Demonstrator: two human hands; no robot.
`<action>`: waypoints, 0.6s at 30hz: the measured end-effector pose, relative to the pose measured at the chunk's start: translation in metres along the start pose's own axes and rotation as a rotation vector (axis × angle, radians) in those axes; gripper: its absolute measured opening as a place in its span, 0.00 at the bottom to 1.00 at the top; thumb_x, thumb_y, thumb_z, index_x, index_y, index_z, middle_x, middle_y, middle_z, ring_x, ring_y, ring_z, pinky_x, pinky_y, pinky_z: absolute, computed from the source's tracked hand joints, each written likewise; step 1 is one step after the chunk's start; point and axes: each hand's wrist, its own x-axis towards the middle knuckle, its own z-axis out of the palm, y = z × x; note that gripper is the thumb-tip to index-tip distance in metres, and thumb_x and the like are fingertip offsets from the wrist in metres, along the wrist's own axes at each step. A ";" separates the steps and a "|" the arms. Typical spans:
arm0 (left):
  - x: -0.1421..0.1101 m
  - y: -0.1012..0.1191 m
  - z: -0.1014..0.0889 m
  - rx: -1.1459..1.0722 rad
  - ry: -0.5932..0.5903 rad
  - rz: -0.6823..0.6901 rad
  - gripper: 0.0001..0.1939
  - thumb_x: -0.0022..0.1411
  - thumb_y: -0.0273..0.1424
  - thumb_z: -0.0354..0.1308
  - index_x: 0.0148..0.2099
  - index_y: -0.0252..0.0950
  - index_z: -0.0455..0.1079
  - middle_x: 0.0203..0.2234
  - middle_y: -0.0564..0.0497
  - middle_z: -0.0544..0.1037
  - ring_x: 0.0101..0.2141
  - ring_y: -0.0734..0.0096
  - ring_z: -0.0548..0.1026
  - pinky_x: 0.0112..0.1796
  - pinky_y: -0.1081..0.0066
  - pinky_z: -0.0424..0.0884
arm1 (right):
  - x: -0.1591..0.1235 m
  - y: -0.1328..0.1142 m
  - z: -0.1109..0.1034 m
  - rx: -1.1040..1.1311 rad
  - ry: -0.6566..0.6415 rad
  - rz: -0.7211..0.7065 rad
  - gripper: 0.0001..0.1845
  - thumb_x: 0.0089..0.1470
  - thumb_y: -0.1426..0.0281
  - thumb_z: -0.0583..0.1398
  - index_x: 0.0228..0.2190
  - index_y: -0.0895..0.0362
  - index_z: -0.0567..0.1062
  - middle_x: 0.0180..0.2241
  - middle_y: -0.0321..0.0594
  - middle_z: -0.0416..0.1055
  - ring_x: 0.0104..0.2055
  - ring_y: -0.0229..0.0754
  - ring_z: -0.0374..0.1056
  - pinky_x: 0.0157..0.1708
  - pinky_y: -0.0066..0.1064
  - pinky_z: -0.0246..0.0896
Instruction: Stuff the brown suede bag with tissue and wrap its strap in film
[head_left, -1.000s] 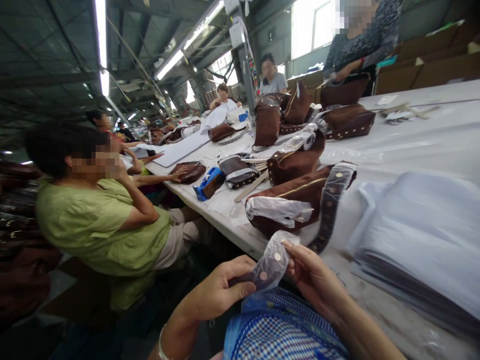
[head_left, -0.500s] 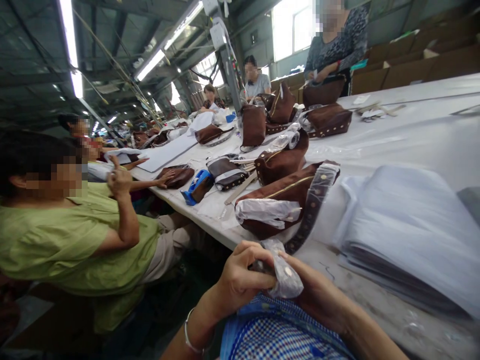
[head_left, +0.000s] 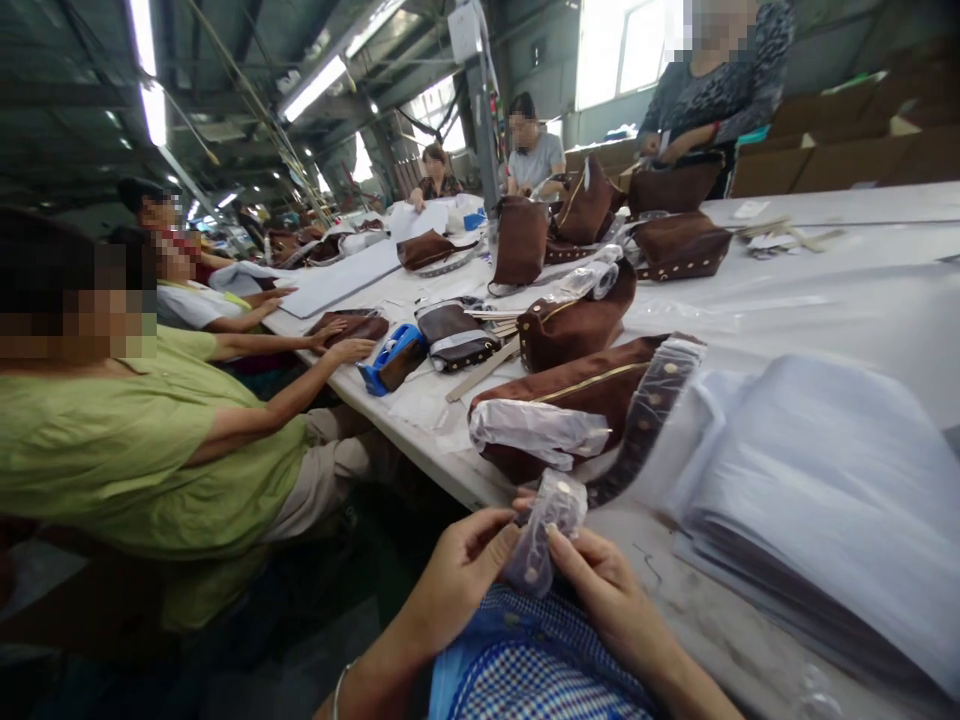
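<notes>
Between my two hands, over the table's front edge, is the end of a studded bag strap (head_left: 559, 497) wrapped in clear plastic. My left hand (head_left: 476, 560) is closed on its left side, with some fingers hidden behind the plastic. From the right, my right hand (head_left: 600, 575) pinches the wrapped strap between thumb and fingers. The rest of the strap runs up along the right side of a brown handbag (head_left: 585, 385) with a gold zip. A white-wrapped piece (head_left: 536, 428) lies across the front of that bag.
A stack of pale plastic sheets (head_left: 817, 480) lies to the right. A blue tape dispenser (head_left: 394, 358), a dark studded bag (head_left: 456, 335) and more brown bags (head_left: 574, 315) stand farther back. At the left sits a co-worker in a green top (head_left: 247, 425); others work beyond.
Both my hands have shifted on the wrapped strap, which now stands more upright with my right thumb on its front. The green-clad co-worker's raised hand has come down to the brown bag on the table.
</notes>
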 end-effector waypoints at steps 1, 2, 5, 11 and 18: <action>0.000 0.001 0.002 -0.006 -0.027 -0.007 0.24 0.64 0.46 0.60 0.54 0.34 0.75 0.44 0.42 0.79 0.39 0.63 0.77 0.37 0.70 0.76 | 0.000 0.001 -0.002 -0.025 0.003 -0.006 0.22 0.61 0.54 0.59 0.49 0.53 0.79 0.47 0.46 0.76 0.56 0.52 0.66 0.61 0.44 0.57; 0.000 0.001 0.004 -0.022 -0.048 -0.011 0.24 0.63 0.45 0.61 0.55 0.34 0.75 0.45 0.42 0.79 0.38 0.63 0.77 0.36 0.70 0.76 | 0.000 0.003 -0.004 -0.029 0.006 0.000 0.22 0.61 0.54 0.59 0.49 0.53 0.79 0.47 0.46 0.76 0.57 0.52 0.66 0.60 0.44 0.58; 0.004 -0.004 0.004 -0.087 -0.103 -0.054 0.24 0.65 0.41 0.61 0.59 0.35 0.71 0.45 0.42 0.79 0.36 0.67 0.77 0.34 0.73 0.75 | 0.000 0.004 -0.006 -0.027 -0.006 0.047 0.23 0.61 0.55 0.59 0.51 0.54 0.78 0.48 0.47 0.76 0.58 0.53 0.64 0.59 0.46 0.59; 0.009 -0.015 0.000 0.152 -0.010 0.051 0.20 0.67 0.32 0.58 0.60 0.39 0.71 0.44 0.45 0.81 0.39 0.63 0.79 0.42 0.67 0.76 | -0.004 0.004 -0.005 -0.346 0.109 -0.170 0.15 0.57 0.61 0.64 0.45 0.51 0.81 0.57 0.44 0.68 0.62 0.53 0.59 0.64 0.44 0.52; 0.009 -0.015 -0.012 0.600 -0.029 0.383 0.21 0.69 0.22 0.50 0.58 0.45 0.73 0.48 0.51 0.80 0.46 0.66 0.78 0.49 0.71 0.72 | -0.005 0.000 0.006 -0.049 0.239 -0.005 0.19 0.52 0.59 0.68 0.45 0.50 0.79 0.49 0.42 0.75 0.52 0.50 0.70 0.56 0.42 0.64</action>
